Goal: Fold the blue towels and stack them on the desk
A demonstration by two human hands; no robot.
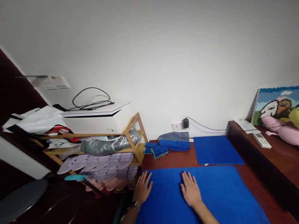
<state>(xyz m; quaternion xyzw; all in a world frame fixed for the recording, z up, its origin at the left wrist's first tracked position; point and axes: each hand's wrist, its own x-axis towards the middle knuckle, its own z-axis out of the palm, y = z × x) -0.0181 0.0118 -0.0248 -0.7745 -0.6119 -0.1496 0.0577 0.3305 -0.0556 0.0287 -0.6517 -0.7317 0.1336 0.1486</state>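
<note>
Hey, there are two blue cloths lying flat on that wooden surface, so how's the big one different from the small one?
The big cloth spreads much wider than the small cloth. The left hand and right hand rest on the big cloth; neither touches the small one. The small cloth lies nearer the wall than the big one. Both look plain blue.

We seem to be in a home: plush toys (287, 134) sit right of the wooden desk (171, 161), and a slipper rack (95, 137) stands left of it.
</note>
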